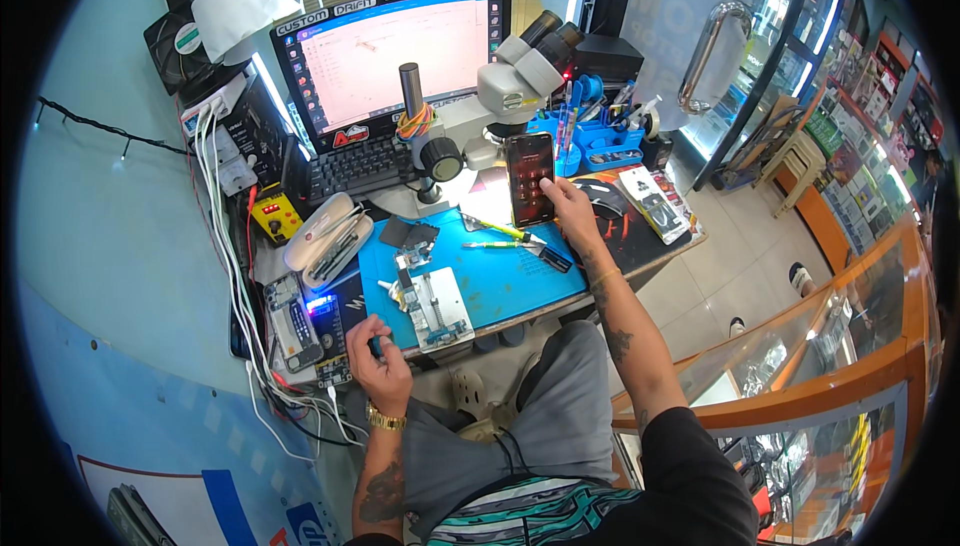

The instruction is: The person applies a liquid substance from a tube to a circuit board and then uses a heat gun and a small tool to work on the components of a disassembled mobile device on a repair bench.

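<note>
Upright over the back of the blue work mat (490, 296), a dark smartphone (531, 171) with a lit screen is gripped in my right hand (572, 211), the thumb lying on the glass. My left hand (380, 364) is by the mat's near left corner, its fingers curled; a small dark bit shows at them, too little to name. Close to it stands a metal clamping fixture (432, 304) on a white plate. Beyond the fixture lie green-yellow pen-like tools (500, 230) and dark flat pieces (408, 234).
A microscope (515, 76) rises behind the phone, before a monitor (395, 56) and black keyboard (355, 174). Blue tool organizer (605, 141) and mouse (602, 200) sit right. At left are an open pencil case (330, 236), an opened device (292, 321) and trailing white cables (210, 196). A glass showcase (800, 356) flanks my right.
</note>
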A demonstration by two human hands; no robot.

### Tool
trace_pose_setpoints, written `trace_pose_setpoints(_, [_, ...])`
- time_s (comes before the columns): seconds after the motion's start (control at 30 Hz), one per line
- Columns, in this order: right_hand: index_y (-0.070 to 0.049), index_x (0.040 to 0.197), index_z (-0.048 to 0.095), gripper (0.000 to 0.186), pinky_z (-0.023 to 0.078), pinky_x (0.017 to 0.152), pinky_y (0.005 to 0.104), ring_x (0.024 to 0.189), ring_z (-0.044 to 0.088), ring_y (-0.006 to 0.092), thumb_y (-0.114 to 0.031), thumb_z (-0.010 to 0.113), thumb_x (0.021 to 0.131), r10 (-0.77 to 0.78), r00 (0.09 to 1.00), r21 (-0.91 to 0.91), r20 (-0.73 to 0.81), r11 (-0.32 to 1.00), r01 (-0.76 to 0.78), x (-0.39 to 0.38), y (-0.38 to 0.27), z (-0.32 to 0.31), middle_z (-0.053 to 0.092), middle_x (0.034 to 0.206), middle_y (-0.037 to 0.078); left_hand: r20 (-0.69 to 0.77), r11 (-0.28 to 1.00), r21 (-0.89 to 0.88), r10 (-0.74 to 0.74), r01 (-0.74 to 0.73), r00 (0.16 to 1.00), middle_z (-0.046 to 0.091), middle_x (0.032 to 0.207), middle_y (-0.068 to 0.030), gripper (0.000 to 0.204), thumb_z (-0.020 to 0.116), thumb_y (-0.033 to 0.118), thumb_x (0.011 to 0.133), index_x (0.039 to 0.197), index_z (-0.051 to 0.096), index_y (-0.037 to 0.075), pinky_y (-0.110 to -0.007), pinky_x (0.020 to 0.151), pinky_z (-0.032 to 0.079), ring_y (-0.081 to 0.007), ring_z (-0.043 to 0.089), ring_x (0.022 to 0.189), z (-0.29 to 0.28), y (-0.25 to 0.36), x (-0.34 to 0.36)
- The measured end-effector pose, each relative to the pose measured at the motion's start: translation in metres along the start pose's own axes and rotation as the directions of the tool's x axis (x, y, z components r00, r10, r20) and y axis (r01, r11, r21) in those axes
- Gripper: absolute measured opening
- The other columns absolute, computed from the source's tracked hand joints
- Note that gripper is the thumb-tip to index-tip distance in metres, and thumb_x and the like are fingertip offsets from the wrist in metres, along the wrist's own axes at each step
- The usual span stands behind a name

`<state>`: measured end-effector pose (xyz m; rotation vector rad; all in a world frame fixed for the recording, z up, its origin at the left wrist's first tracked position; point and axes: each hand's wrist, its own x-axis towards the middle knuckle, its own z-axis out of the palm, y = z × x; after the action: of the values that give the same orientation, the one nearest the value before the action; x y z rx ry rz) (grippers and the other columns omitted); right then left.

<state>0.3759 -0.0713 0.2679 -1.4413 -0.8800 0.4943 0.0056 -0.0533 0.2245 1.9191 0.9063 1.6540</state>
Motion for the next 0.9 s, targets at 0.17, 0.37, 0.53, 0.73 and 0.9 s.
trace_pose_setpoints(0.17, [-0.003,0.100,0.067,0.033,0.041,0.075,0.0216,0.083,0.051,0.0056,-0.035,0.063,0.097,0.073,0.997,0.002,0.011,0.997,-0.073,0.002,0.010,-0.005,0.061,0.089,-0.003,0.026,1.000,-0.007,-0.024,0.024,0.999,0.057,0.101,-0.0130,0.039,0.047,-0.011,0.082,0.119,0.058,-0.005,-0.033,0.081,0.049,-0.0215,0.058,0.086,-0.001,0.002,-0.001])
trace_pose_setpoints(0.37, [-0.001,0.103,0.070,0.034,0.044,0.067,0.0239,0.074,0.054,0.0060,-0.034,0.069,0.093,-0.010,0.999,-0.072,-0.042,0.997,0.007,0.006,0.016,0.012,0.065,0.086,-0.001,0.030,1.000,0.002,-0.018,0.017,0.999,0.057,0.103,-0.0137,0.040,0.046,-0.012,0.081,0.119,0.057,-0.006,-0.034,0.082,0.049,-0.0216,0.058,0.087,-0.002,0.001,0.000])
trace_pose_setpoints(0.53, [0.002,0.113,0.068,0.037,0.046,0.074,0.0237,0.082,0.058,0.0081,-0.030,0.067,0.095,-0.029,0.999,0.040,-0.027,0.999,0.030,0.007,0.020,0.007,0.068,0.093,0.001,-0.005,1.000,0.011,0.012,-0.012,1.000,0.061,0.102,-0.0158,0.044,0.046,-0.011,0.076,0.117,0.060,-0.003,-0.037,0.075,0.052,-0.0262,0.063,0.081,0.001,0.000,0.000])
trace_pose_setpoints(0.73, [0.005,0.122,0.064,0.037,0.047,0.081,0.0229,0.089,0.058,0.0074,-0.023,0.062,0.098,0.004,0.994,0.211,-0.110,0.977,0.019,0.002,0.022,-0.002,0.068,0.103,0.003,0.024,1.000,-0.001,-0.006,0.006,1.000,0.059,0.103,-0.0147,0.043,0.045,-0.012,0.077,0.118,0.059,-0.004,-0.035,0.079,0.051,-0.0237,0.061,0.084,-0.002,-0.001,-0.001])
trace_pose_setpoints(0.9, [0.006,0.125,0.062,0.036,0.047,0.084,0.0229,0.091,0.059,0.0078,-0.017,0.062,0.098,0.032,0.996,0.212,-0.078,0.977,-0.015,-0.007,0.007,-0.002,0.068,0.103,0.004,0.040,1.000,-0.011,-0.016,0.017,0.999,0.056,0.104,-0.0132,0.042,0.045,-0.012,0.079,0.119,0.057,-0.006,-0.033,0.082,0.050,-0.0213,0.058,0.087,-0.003,0.000,-0.001])
